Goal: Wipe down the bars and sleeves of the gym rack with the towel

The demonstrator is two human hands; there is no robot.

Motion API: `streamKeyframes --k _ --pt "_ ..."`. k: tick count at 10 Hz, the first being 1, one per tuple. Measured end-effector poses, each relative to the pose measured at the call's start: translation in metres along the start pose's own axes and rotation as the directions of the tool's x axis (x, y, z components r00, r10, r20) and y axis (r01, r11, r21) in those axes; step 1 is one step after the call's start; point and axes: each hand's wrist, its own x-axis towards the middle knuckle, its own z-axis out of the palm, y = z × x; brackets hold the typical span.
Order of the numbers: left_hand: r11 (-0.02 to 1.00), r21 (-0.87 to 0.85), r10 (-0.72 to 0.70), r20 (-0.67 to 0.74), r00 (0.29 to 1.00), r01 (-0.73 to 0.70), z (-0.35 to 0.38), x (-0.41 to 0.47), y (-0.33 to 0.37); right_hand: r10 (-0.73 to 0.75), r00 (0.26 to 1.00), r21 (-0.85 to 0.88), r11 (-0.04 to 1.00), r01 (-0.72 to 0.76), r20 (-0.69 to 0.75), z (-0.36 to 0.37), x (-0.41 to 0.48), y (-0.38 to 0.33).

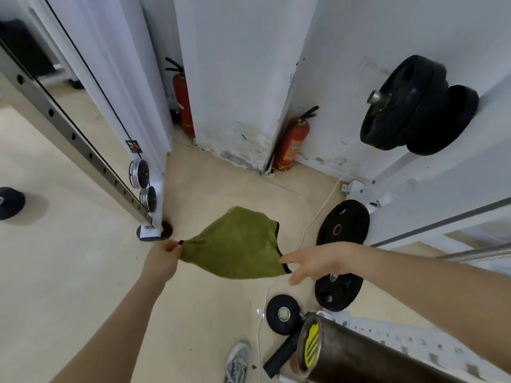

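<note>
Left hand [163,254] pinches one corner of the green towel [235,244], which hangs spread in mid-air above the floor. Right hand [318,262] reaches, fingers straight and apart, at its black-trimmed far edge; whether it touches is hard to tell. A dark cylinder [345,352] is cut off at bottom.

Two red extinguishers: one fire extinguisher [293,145] stands in the wall corner, a second extinguisher [182,103] behind the white pillar [235,78]. On the beige floor [69,272], a large black plate [343,222], another plate [338,293], a small plate [283,313]. A white cable [318,217] runs past; a grey sneaker [237,363] shows below.
</note>
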Motion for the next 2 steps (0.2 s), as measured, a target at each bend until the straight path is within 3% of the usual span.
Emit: streamKeyframes --k 1,2 --pt "0.998 -0.005 -0.062 0.027 0.998 0.062 0.010 -0.004 -0.006 0.027 1.000 0.040 0.999 -0.028 0.015 0.002 0.004 0.009" --pt "0.999 -0.039 -0.018 -0.010 1.000 0.017 0.011 -0.010 0.003 0.022 0.996 0.088 0.996 -0.014 -0.088 -0.006 -0.007 0.019"
